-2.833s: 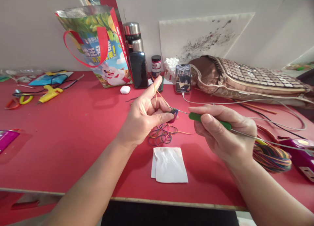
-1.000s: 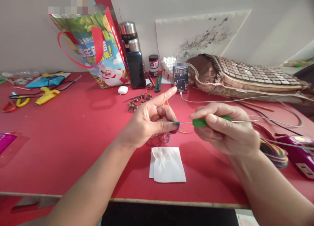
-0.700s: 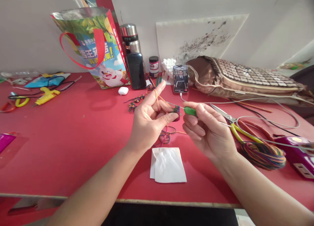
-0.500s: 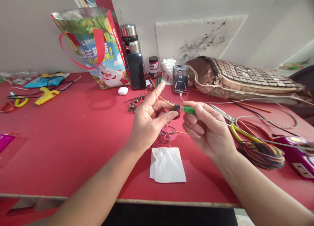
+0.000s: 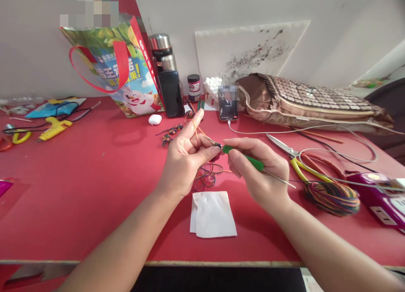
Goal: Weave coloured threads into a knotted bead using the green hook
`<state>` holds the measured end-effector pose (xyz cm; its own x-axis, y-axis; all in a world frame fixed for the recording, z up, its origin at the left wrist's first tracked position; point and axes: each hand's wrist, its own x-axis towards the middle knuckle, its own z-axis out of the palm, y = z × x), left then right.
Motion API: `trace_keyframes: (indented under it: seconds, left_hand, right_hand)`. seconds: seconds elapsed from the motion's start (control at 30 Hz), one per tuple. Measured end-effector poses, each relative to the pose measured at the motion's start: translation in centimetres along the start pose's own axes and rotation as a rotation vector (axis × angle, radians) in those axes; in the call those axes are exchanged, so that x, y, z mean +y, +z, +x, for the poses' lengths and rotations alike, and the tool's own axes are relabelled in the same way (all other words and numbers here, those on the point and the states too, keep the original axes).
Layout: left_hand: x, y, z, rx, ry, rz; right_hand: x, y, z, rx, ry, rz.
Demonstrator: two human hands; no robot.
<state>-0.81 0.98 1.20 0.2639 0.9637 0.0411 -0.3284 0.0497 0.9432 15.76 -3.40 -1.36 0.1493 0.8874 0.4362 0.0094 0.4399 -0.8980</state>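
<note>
My left hand [image 5: 182, 165] pinches a small dark multicoloured crochet piece [image 5: 215, 157] between thumb and fingers, mostly hidden by them. Over its raised index finger runs an orange strand of yarn [image 5: 195, 133]. My right hand [image 5: 264, 169] is closed round a crochet hook [image 5: 255, 162] with a green handle; a thin metal shaft sticks out behind the palm. The hook's front end meets the piece at my left fingertips. Below the hands, loose coloured yarn [image 5: 207, 177] lies tangled on the red table [image 5: 95, 190]. A folded white tissue [image 5: 215, 216] rests nearer the edge.
At right lie scissors [image 5: 292, 152], a yarn bundle [image 5: 332, 198] and a purple power strip [image 5: 378, 203]. Behind stand a phone [image 5: 228, 104] on a cable, a dark phone [image 5: 171, 93] and a shopping bag [image 5: 126, 68]. A yellow glue gun [image 5: 54, 128] lies left.
My right hand has turned and moved left, bringing the green handle against the crochet piece. My left hand keeps its pinch. The whole view has shifted slightly.
</note>
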Motion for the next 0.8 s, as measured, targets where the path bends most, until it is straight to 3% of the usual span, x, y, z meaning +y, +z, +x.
trace_keyframes:
  seconds: [0.23,0.37,0.6,0.8]
  left_hand:
    - [0.3,0.0,0.0,-0.082,-0.063,0.014]
    - [0.5,0.4,-0.3,-0.111,-0.036,0.022]
    - [0.2,0.5,-0.5,-0.081,-0.038,-0.016]
    - [0.2,0.4,-0.4,-0.074,-0.021,-0.014]
  right_hand:
    - [1.1,-0.5,0.4,-0.107,-0.337,-0.279]
    - [1.7,-0.6,0.5,-0.121,-0.434,-0.336]
    - [1.9,-0.4,0.2,-0.023,-0.422,-0.27]
    - [1.7,-0.2,-0.2,-0.005,-0.306,-0.199]
